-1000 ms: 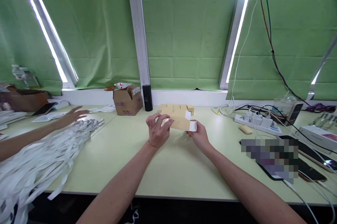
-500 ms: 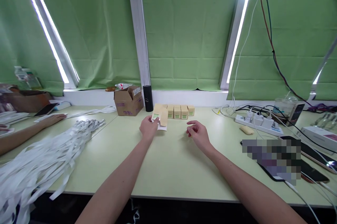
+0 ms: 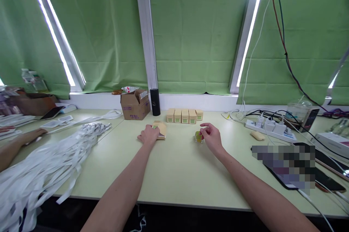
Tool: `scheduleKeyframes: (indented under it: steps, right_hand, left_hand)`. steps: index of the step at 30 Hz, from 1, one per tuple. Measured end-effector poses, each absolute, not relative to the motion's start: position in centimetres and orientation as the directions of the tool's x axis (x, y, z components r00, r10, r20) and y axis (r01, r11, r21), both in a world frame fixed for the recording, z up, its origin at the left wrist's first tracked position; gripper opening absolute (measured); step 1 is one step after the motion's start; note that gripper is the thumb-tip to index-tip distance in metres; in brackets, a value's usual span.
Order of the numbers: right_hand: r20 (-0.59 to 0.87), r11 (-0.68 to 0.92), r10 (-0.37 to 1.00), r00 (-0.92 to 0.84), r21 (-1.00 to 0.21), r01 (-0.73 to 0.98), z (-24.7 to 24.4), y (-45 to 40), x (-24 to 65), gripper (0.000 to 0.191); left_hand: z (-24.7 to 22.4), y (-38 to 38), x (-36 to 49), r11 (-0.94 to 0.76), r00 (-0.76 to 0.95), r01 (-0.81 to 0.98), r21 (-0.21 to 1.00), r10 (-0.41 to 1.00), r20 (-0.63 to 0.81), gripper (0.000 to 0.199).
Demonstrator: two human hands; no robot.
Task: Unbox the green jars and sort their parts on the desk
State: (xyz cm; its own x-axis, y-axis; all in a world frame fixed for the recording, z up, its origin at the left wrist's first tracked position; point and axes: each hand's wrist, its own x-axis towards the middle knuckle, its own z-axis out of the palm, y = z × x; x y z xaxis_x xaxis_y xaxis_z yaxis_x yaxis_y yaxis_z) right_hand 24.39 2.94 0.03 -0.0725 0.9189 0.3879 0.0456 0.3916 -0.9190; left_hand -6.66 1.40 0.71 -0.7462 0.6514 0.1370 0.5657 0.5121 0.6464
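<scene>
My left hand (image 3: 148, 134) is closed on the left side of a kraft paper packet (image 3: 161, 130) with a small green-and-white label, low over the table. To the right, my right hand (image 3: 211, 137) pinches a small clear piece with a yellow-green middle (image 3: 199, 137) between thumb and fingers, at the tabletop. Behind both hands, several small kraft boxes (image 3: 185, 116) with green labels stand in a row.
An opened cardboard box (image 3: 135, 105) and a black cylinder (image 3: 155, 102) stand at the back. White straps (image 3: 62, 152) cover the left, near another person's hand (image 3: 34, 135). Phones (image 3: 327, 179), a power strip (image 3: 269, 130) and cables lie at the right.
My left hand and the packet have moved left and down, away from the boxes. A clear piece with a yellow-green middle now shows in my right hand. The other person's hand has shifted left.
</scene>
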Motion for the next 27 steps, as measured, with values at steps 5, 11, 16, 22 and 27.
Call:
scheduleKeyframes:
  steps: [5, 11, 16, 22, 27]
  right_hand:
    - [0.395, 0.393, 0.919, -0.002, -0.912, 0.117, -0.2, 4.0, 25.2, 0.029]
    - [0.355, 0.332, 0.932, 0.067, -0.915, 0.229, -1.0, 5.5, 26.4, 0.03]
    - [0.301, 0.279, 0.954, 0.011, -0.897, 0.342, -2.2, 6.9, 26.9, 0.027]
    - [0.229, 0.291, 0.954, -0.194, -0.864, 0.411, -2.5, 7.5, 27.0, 0.039]
    - [0.167, 0.284, 0.949, -0.268, -0.824, 0.491, -2.6, 7.1, 26.6, 0.054]
  left_hand:
    - [0.5, 1.4, -6.8, 0.53, -0.747, 0.575, 0.623, 0.65, 0.138, 0.04]
    - [0.5, 1.4, -6.8, 0.53, -0.763, 0.562, 0.635, 0.629, 0.15, 0.041]
    - [1.1, 1.2, -5.9, 0.498, -0.787, 0.557, 0.664, 0.571, 0.232, 0.052]
    - [1.2, 0.4, -3.1, 0.183, -0.588, 0.779, 0.6, 0.545, 0.598, 0.037]
    - [0.6, -0.4, 0.2, -0.194, -0.182, 0.912, 0.361, 0.599, 0.78, 0.025]
